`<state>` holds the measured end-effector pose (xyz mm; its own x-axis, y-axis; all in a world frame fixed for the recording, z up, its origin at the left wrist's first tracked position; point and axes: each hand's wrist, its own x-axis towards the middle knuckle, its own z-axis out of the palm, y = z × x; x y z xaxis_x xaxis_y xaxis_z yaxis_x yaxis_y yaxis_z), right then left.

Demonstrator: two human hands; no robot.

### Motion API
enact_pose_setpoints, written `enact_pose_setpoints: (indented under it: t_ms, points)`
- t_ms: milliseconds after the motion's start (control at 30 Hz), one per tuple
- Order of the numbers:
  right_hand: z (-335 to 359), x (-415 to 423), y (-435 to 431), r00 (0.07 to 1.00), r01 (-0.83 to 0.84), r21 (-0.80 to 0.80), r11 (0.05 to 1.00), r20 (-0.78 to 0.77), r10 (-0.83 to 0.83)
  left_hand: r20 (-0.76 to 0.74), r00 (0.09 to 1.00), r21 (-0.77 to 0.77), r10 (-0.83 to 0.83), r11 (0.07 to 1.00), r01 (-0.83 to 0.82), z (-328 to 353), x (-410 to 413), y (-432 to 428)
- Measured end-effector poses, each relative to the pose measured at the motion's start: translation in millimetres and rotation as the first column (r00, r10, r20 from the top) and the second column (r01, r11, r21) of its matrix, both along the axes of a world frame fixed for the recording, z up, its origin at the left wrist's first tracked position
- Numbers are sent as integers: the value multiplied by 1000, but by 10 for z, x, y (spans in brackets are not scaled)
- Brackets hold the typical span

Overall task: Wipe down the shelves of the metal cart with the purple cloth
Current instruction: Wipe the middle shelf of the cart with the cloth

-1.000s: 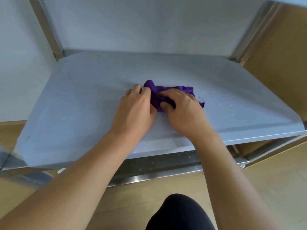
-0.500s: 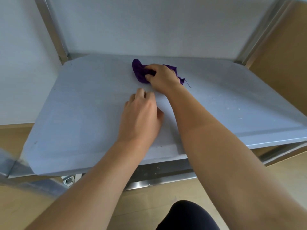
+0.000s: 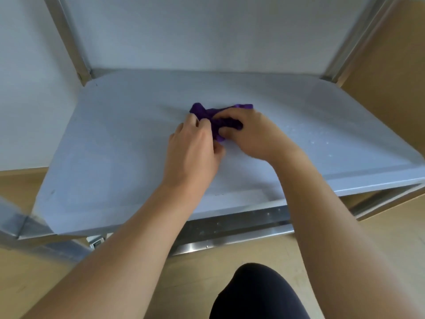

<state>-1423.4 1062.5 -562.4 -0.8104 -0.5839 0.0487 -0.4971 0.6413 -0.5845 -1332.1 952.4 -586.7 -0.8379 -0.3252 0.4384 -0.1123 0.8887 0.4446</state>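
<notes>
On the cart's shelf: the purple cloth (image 3: 215, 120) lies bunched near the middle of the grey shelf (image 3: 119, 143), both hands on it.
Right hand: the right hand (image 3: 250, 134) is curled over the right part of the cloth, fingers bent and closed on the fabric, pressing it to the surface.
Left hand: the left hand (image 3: 192, 153) sits just beside the right, its fingertips pinching the cloth's left end; the rest of the hand is loosely curved, with nothing else in it.
Step in hand: judging by the two-handed hold, the cloth is being regathered or refolded, not swept.
Done so far: hard to say; the grey surface looks matte and even on the left and centre, which gives no sure sign of wiping.
Left to do: small droplets (image 3: 319, 143) sit on the right side of the shelf, so that patch likely needs a pass (the far corners too, probably); a lower metal shelf (image 3: 230, 226) showing under the front edge also bears specks and seems untouched.
Edges: upright metal posts (image 3: 69, 47) stand at the back corners; the shelf's front lip runs just under the forearms.
Open room: the shelf holds nothing but the cloth, so strokes can run freely left, right and toward the back wall; a shelf overhead may limit how high the arms can lift.
</notes>
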Motion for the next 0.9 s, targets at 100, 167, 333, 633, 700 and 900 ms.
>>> enact_pose_setpoints:
  t_ms: [100,167,333,633,700,900]
  points:
    - [-4,238,139,996,73,5,997,-53,-73,9,999,32,50,998,-50,55,21,25]
    - [-1,260,82,993,104,-6,995,-62,-105,27,998,48,53,997,-55,60,45,53]
    - [-85,-154,-324,988,143,-27,989,-55,-144,41,999,-5,30,1000,-30,21,35,28]
    - [-22,-779,-798,995,102,15,995,-25,-101,29,1000,-38,5,999,-3,-14,29,-1]
    - [20,-744,-722,997,79,31,996,-10,-79,23,1000,-43,13,999,-12,-19,24,-2]
    - [7,-105,-155,996,64,38,997,-57,-62,17,1000,-53,2,999,-1,-10,19,-9]
